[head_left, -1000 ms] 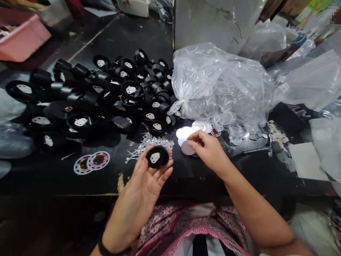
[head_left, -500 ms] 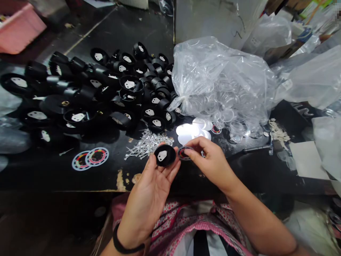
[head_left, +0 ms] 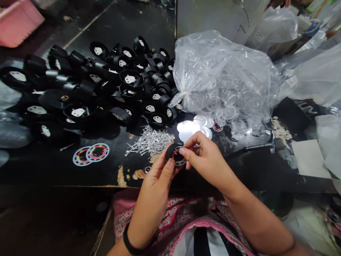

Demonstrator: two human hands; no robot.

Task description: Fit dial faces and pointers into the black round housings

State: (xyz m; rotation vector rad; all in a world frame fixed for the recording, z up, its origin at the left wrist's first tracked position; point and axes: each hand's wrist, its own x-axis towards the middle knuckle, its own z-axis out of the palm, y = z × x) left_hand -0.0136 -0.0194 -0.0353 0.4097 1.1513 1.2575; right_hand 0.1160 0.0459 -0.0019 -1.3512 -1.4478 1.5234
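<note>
A small round black gauge case (head_left: pixel 169 150) is held between the thumb and fingers of my left hand (head_left: pixel 157 183), tilted to the right. My right hand (head_left: pixel 209 160) pinches a printed dial face (head_left: pixel 176 156) with red and yellow marks against the case's open side. The dial covers most of the opening; whether it is fully seated I cannot tell. Just beyond my hands lie a pile of small silvery pointers (head_left: pixel 149 140) and some shiny white discs (head_left: pixel 189 130). Two larger dial faces (head_left: pixel 98 152) overlap on the table to the left.
Many black gauge cases (head_left: pixel 130 79) crowd the table's left and middle. A knotted plastic bag (head_left: pixel 221 71) of clear round covers stands behind my right hand. A dark tool (head_left: pixel 258 146) and a pale card (head_left: pixel 310 158) lie right. A pink bin (head_left: pixel 21 23) is at the far left.
My right hand has brought the dial face left onto the case's opening, hiding the white plate inside. My left hand has moved slightly right and turned the case toward it.
</note>
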